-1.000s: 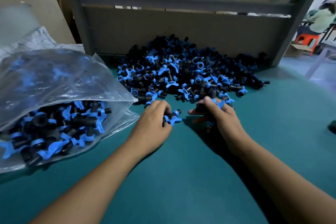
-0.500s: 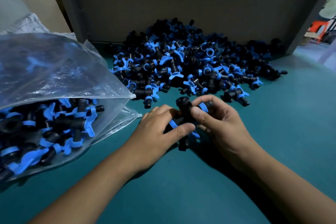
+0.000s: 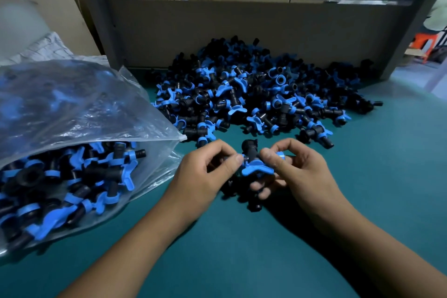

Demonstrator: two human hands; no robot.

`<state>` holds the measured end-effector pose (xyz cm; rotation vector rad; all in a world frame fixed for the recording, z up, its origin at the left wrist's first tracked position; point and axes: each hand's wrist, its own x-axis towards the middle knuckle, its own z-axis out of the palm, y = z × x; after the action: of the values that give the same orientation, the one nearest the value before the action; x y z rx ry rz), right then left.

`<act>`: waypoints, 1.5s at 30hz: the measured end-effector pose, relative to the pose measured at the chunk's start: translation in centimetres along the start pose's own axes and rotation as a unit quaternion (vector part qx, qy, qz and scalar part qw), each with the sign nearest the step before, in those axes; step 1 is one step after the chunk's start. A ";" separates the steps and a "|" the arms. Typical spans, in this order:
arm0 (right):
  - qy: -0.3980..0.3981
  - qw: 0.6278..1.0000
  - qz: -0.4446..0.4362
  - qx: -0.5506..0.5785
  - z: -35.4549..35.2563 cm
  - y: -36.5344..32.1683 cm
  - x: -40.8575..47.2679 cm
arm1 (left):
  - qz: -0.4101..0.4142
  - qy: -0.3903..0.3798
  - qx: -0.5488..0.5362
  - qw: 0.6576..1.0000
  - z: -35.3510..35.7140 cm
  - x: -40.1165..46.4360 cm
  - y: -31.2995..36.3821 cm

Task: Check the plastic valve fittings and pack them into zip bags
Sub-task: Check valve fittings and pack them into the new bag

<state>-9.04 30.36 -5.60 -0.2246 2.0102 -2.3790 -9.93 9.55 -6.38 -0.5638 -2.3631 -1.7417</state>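
A heap of black and blue valve fittings [image 3: 256, 94] lies at the back of the green table [image 3: 242, 261]. Just in front of it, both my hands hold a small bunch of fittings [image 3: 254, 164] above the table. My left hand [image 3: 203, 176] pinches one black end with thumb and fingers. My right hand [image 3: 297, 172] grips the other side, its fingers curled round a blue ring and under the bunch. A blue butterfly handle faces me between the thumbs. On the left a clear zip bag [image 3: 72, 113] lies open towards the hands, holding several fittings [image 3: 65, 181].
A grey metal frame with a cardboard panel [image 3: 242, 31] stands behind the heap. A folded cloth [image 3: 46, 48] lies behind the bag. At the far right an orange stool [image 3: 423, 43] and part of a person are seen past the table's edge.
Both hands drew fittings out of the heap's front edge, brought them together, and now hold them a little nearer to me, turned so that the blue handle faces up.
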 end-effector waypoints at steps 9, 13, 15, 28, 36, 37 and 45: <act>0.028 0.999 -0.019 0.023 -1.3 -0.6 0.4 | -0.036 -0.019 -0.076 0.996 -0.8 0.5 -1.0; -0.061 0.997 -0.037 -0.037 -1.1 -0.7 -0.1 | -0.033 -0.058 -0.072 0.995 0.3 0.0 -0.6; -0.066 0.994 -0.047 -0.071 -1.3 -1.1 -0.2 | -0.034 -0.064 -0.115 0.991 0.1 0.0 -0.2; -0.022 0.992 -0.082 -0.089 -1.4 -0.3 0.1 | -0.073 -0.029 -0.188 0.979 -0.9 0.2 0.0; -0.023 0.987 -0.117 -0.111 -2.1 0.1 0.3 | -0.059 0.001 -0.145 0.988 -0.7 0.3 -0.5; -0.024 0.984 -0.125 -0.123 -2.2 0.1 0.3 | -0.054 0.005 -0.138 0.989 -0.7 0.3 -0.6; -0.005 0.985 -0.121 -0.125 -2.0 0.0 0.1 | -0.047 -0.033 -0.126 0.990 -0.9 0.2 -0.7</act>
<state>-9.37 32.27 -5.96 -0.5117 2.4005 -2.2354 -10.52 8.56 -6.68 -0.5603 -2.2607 -2.1118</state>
